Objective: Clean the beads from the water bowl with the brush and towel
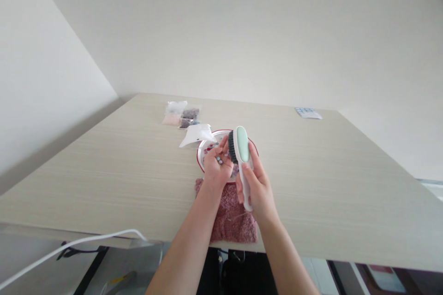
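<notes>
A home-like indoor room, shown by plain white walls [51,78] and a pale wood-grain table [311,170].

- my brush [242,145]: smooth, glossy plastic
- the plate [212,137]: glossy
- the towel [231,216]: rough, fuzzy cloth
- the table [328,170]: matt wood-grain finish
- the bags [182,114]: thin clear plastic

brush [241,145]: mint/white | cloth [231,221]: dusty pink | plate [211,136]: white, red rim
</notes>
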`<state>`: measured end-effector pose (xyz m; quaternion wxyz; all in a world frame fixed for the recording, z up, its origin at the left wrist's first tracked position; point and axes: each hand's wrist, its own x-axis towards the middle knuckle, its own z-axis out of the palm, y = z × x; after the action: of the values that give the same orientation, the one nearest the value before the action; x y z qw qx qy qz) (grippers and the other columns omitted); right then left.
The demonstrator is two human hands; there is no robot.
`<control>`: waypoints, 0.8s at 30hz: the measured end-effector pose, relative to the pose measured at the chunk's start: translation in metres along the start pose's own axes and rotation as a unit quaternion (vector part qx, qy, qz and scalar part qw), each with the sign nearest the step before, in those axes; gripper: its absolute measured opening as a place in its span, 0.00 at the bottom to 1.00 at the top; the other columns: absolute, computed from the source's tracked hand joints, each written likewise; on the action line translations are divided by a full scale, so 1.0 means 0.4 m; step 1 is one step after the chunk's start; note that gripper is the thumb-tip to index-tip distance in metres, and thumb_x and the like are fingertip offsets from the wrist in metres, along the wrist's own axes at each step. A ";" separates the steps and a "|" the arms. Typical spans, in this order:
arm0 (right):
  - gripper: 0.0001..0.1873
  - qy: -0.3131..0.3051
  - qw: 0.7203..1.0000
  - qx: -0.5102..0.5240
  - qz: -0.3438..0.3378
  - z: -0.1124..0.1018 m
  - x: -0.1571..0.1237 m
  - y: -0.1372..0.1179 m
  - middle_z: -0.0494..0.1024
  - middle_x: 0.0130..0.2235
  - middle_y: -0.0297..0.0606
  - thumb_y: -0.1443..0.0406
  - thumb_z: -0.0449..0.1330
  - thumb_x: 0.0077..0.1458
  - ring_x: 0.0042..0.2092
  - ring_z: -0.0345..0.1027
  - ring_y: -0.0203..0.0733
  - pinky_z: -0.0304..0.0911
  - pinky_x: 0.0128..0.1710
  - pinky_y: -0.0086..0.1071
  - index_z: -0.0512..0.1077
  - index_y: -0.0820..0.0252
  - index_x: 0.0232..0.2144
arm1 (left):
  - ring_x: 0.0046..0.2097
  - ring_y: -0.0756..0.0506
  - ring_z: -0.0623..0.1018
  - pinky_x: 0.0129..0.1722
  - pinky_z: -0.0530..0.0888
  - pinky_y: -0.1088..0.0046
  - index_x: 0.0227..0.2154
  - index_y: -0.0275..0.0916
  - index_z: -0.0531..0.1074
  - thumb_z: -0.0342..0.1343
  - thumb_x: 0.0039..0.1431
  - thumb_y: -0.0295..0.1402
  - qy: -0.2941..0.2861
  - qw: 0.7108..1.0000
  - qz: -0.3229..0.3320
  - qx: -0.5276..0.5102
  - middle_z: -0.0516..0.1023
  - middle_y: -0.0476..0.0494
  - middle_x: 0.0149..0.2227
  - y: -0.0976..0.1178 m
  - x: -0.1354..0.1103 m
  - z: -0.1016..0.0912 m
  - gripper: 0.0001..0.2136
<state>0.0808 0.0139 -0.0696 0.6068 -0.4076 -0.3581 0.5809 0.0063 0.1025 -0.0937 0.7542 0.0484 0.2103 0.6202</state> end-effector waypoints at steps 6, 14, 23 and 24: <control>0.31 0.034 0.995 0.091 0.015 0.015 -0.002 0.003 0.63 0.15 0.23 0.61 0.51 0.56 0.12 0.51 0.26 0.50 0.09 0.17 0.44 0.43 0.59 | 0.33 0.53 0.77 0.35 0.72 0.83 0.33 0.31 0.73 0.44 0.48 0.14 -0.003 1.000 -0.013 0.004 0.78 0.43 0.33 0.002 -0.004 0.003 0.15; 0.33 0.027 0.997 0.065 0.038 0.028 -0.010 0.015 0.63 0.15 0.22 0.59 0.51 0.55 0.12 0.51 0.26 0.50 0.10 0.17 0.42 0.45 0.60 | 0.42 0.47 0.76 0.42 0.72 0.74 0.34 0.32 0.74 0.45 0.55 0.27 -0.029 0.999 0.014 -0.013 0.78 0.41 0.35 0.007 -0.008 -0.001 0.12; 0.34 0.044 0.995 -0.036 0.086 0.081 -0.016 0.021 0.63 0.14 0.22 0.61 0.50 0.55 0.11 0.52 0.27 0.49 0.08 0.19 0.40 0.51 0.61 | 0.48 0.45 0.72 0.48 0.68 0.72 0.35 0.31 0.73 0.43 0.56 0.31 0.021 0.998 -0.023 0.050 0.77 0.38 0.39 0.014 -0.019 0.021 0.14; 0.35 0.046 0.995 -0.044 0.081 0.080 -0.010 0.023 0.63 0.14 0.22 0.61 0.50 0.55 0.11 0.52 0.27 0.50 0.09 0.19 0.40 0.52 0.61 | 0.48 0.45 0.72 0.48 0.68 0.72 0.35 0.32 0.73 0.43 0.56 0.32 0.021 0.998 -0.026 0.052 0.77 0.38 0.39 0.013 -0.018 0.023 0.14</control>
<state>0.0477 0.0123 -0.0645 0.5548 -0.4884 -0.3205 0.5923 0.0040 0.0984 -0.0815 0.7618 0.0691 0.2598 0.5894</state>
